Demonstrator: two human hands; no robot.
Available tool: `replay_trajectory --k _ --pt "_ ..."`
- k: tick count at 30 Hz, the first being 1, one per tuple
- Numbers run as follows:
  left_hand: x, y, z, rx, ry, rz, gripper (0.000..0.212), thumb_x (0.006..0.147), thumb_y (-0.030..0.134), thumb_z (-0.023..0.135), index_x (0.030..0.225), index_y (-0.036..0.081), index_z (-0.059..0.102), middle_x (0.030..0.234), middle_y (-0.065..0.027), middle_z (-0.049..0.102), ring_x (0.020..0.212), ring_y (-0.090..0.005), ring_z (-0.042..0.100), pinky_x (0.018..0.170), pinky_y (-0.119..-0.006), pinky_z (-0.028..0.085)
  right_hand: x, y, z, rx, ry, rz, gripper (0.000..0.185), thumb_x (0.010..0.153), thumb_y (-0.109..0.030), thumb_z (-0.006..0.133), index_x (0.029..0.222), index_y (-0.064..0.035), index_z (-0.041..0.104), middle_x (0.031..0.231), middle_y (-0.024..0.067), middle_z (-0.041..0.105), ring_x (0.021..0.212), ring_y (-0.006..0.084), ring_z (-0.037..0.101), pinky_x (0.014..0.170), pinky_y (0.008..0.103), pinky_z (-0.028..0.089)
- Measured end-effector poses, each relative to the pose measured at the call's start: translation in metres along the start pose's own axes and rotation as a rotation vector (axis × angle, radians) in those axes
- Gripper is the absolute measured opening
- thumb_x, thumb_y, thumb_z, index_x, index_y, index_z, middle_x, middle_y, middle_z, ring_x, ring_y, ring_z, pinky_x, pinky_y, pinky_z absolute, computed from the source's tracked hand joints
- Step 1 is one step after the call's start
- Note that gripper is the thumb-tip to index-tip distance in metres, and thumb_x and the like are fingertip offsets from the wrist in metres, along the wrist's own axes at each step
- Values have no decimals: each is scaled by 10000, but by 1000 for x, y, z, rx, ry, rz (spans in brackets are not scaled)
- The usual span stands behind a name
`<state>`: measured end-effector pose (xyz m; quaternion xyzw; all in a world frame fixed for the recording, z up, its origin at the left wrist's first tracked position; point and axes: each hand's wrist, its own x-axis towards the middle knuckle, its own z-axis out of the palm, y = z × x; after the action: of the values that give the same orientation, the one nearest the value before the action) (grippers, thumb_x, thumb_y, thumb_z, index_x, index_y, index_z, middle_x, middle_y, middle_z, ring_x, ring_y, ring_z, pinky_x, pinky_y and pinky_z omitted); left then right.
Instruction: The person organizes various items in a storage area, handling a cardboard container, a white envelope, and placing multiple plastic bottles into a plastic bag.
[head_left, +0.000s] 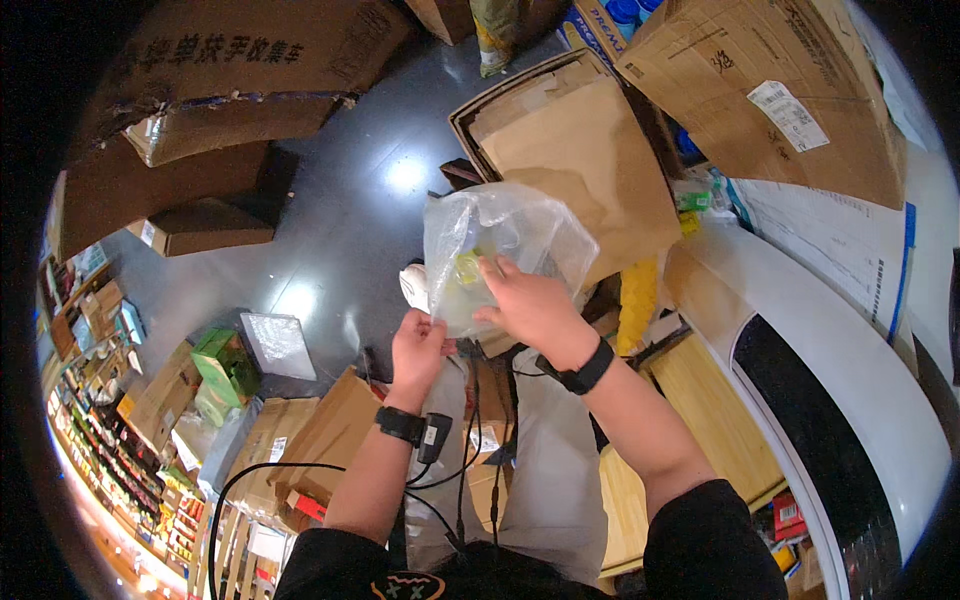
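A clear plastic bag (525, 217) spreads out in front of me, above the floor and beside a large open cardboard box (592, 165). My left hand (420, 345) pinches the bag's lower left edge between thumb and fingers. My right hand (521, 300) lies against the bag with its fingers apart; its fingertips are beside a yellow-green item (468, 267) seen through or in the plastic. Whether that item is inside the bag, I cannot tell. Both wrists wear black bands.
Large cardboard boxes stand upper left (225, 60) and upper right (772, 97). A green box (225, 366) and smaller cartons are at the left. A white curved counter (832, 300) runs down the right side, near a wooden board (712, 412). Black cables (262, 465) hang near my legs.
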<state>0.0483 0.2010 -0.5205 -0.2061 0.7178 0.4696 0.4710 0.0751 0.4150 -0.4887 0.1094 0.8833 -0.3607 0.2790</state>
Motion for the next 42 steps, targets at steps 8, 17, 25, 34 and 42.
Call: replay_trajectory --k 8,17,25,34,42 --pt "-4 -18 -38 -15 99 -14 80 909 67 551 918 14 491 821 -99 592 675 -175 634 558 -289 551 -76 56 -61 322 715 401 237 870 -224 617 990 -19 632 797 144 646 696 278 620 642 346 491" --pt "21 -17 5 24 133 8 101 923 81 560 899 21 483 781 -63 581 615 -143 615 544 -267 544 -47 402 -36 -41 568 722 392 863 -262 632 1159 -11 584 1120 192 618 980 340 608 810 438 504" --pt "30 -18 66 17 259 7 87 913 51 551 871 25 479 805 -44 549 664 -124 585 597 -273 547 36 485 -44 -762 -47 561 765 856 -204 664 1478 -117 227 1485 111 316 1184 310 525 846 443 538" --pt "42 -14 87 -19 314 18 109 906 36 547 849 37 454 807 -36 535 672 -109 553 601 -276 543 79 523 1 -734 14 527 369 896 -235 565 1241 -116 514 1165 144 606 925 288 663 766 428 542" --pt "45 -20 86 5 257 25 69 907 43 555 914 2 501 797 -69 595 637 -137 603 561 -259 514 -13 473 -23 -406 817 559 572 714 -232 790 1170 -28 512 1141 167 604 979 344 621 830 414 504"
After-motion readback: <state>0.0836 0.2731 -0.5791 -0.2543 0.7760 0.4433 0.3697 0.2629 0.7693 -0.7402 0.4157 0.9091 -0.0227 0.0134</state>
